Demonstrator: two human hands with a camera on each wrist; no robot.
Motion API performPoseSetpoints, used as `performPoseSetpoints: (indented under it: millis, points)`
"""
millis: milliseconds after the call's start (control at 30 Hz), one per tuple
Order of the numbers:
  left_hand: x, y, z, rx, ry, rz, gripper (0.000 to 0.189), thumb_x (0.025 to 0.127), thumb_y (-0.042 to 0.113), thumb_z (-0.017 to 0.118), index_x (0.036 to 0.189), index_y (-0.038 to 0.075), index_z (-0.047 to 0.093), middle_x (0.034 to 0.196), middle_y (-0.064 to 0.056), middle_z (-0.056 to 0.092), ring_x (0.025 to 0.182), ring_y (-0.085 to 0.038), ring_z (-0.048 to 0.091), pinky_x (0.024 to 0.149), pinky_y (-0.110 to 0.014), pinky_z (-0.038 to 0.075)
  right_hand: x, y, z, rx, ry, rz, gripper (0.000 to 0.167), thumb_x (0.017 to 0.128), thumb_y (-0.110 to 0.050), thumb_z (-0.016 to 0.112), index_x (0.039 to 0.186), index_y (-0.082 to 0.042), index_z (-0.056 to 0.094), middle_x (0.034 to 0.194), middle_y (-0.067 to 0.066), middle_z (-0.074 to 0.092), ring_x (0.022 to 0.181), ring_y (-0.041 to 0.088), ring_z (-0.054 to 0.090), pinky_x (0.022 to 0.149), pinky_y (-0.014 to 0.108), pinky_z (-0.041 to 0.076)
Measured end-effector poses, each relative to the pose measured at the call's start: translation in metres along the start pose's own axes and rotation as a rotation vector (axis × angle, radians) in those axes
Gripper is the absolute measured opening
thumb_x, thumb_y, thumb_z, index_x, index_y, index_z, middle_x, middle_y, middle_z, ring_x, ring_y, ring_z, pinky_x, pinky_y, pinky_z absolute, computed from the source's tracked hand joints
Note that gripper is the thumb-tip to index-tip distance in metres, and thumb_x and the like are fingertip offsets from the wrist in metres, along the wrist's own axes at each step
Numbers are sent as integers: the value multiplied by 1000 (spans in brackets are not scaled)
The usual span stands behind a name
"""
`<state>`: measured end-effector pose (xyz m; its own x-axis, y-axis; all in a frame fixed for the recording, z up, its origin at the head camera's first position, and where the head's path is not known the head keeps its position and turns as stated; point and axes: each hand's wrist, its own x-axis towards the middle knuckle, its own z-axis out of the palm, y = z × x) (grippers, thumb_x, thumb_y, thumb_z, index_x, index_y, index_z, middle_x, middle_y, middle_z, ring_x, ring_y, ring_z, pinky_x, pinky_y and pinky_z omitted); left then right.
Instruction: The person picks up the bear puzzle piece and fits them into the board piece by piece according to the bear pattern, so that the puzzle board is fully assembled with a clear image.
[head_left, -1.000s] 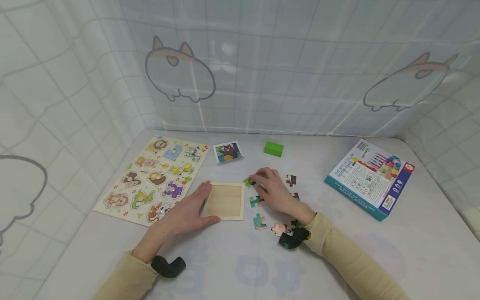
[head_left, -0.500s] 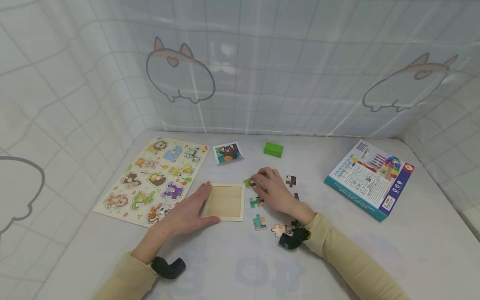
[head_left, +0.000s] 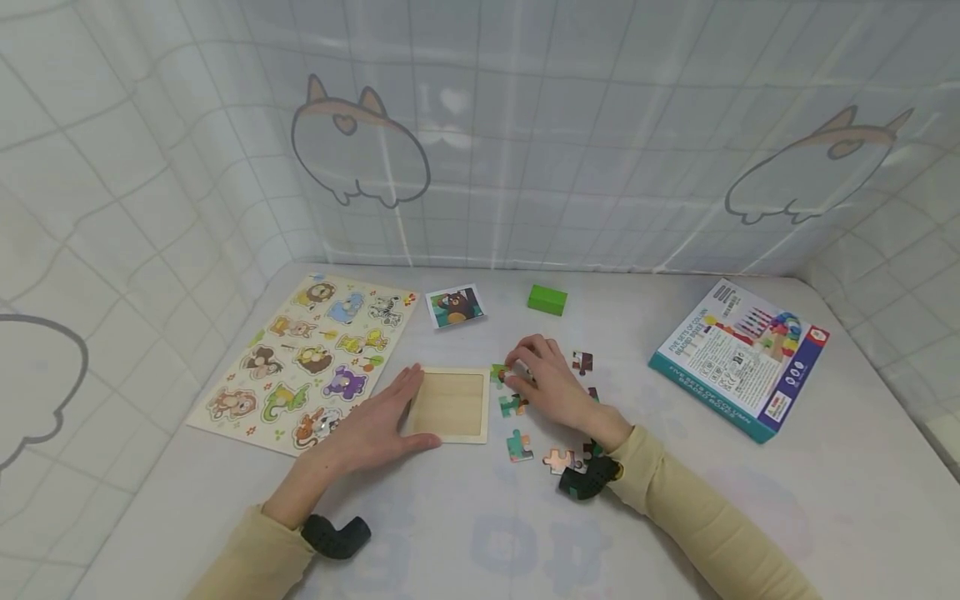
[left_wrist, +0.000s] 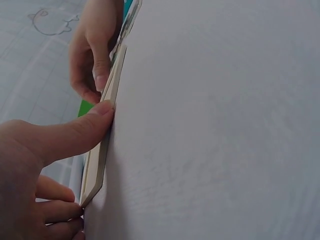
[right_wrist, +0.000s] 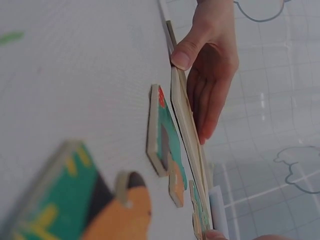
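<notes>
Right fingertips on a puzzle piece, left hand on the tray

The puzzle piece [head_left: 498,374], mostly green, lies at the fingertips of the right hand [head_left: 553,385], whose curled thumb and forefinger pinch its right edge. More pieces [head_left: 518,446] are scattered around and under that hand, some partly hidden by the wrist. Left of the right hand is a shallow wooden tray [head_left: 485,412]; the left hand [head_left: 375,425] rests against it, relaxed, fingers stretched along the left edge and thumb on the near edge.

Beyond the left hand's fingertips lies a bear picture card [head_left: 455,307], and beyond the right hand a green block [head_left: 547,300]. An animal board [head_left: 258,427] slants off to the left hand's left; a box [head_left: 738,358] lies well to the right hand's right. A pale tablecloth [head_left: 442,517] with faded print spreads beneath both hands. Past them rises white sheeting [head_left: 570,208], creased and shiny, patterned with grey grid lines and outlined cartoon animals.
</notes>
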<state>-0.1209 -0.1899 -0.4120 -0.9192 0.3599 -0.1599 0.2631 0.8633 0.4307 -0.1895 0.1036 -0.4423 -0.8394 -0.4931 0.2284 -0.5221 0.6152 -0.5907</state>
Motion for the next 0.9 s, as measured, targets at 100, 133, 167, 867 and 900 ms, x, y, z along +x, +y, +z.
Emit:
performPoseSetpoints:
  millis: [100,133,167,867,900]
  points:
    - [0,-1,-1,-20,5,2,105,84,58,72,158,1,23,166,-16,18,152,-35,20,122,-52,28,0,-1,0,-2,4,-16,16,98,-18,65,110,-8,65,125,10,50,112,29,41,95,46,41]
    - [0,-2,-1,-27,7,2,105,84,57,73,158,1,23,166,-16,18,152,-35,21,122,-52,28,0,-2,0,-3,6,-21,16,98,-18,65,110,-7,64,125,10,50,112,29,41,95,46,41]
    - [-1,-2,-1,-33,8,2,105,84,56,74,158,1,23,165,-16,19,152,-35,21,122,-52,28,-1,-2,0,-5,7,-27,16,98,-18,65,110,-7,64,125,10,50,112,28,41,94,46,41]
    - [2,0,0,-84,-12,6,107,84,59,73,159,5,19,167,-13,15,153,-32,17,123,-51,25,-3,-5,0,13,36,-43,19,99,-12,63,112,1,59,121,14,52,110,29,43,91,42,43]
    - [2,0,0,-85,-15,2,107,84,59,72,160,6,18,167,-13,15,154,-32,17,123,-51,25,-3,-5,0,12,36,-42,19,99,-12,63,112,1,59,121,14,52,110,28,43,90,41,43]
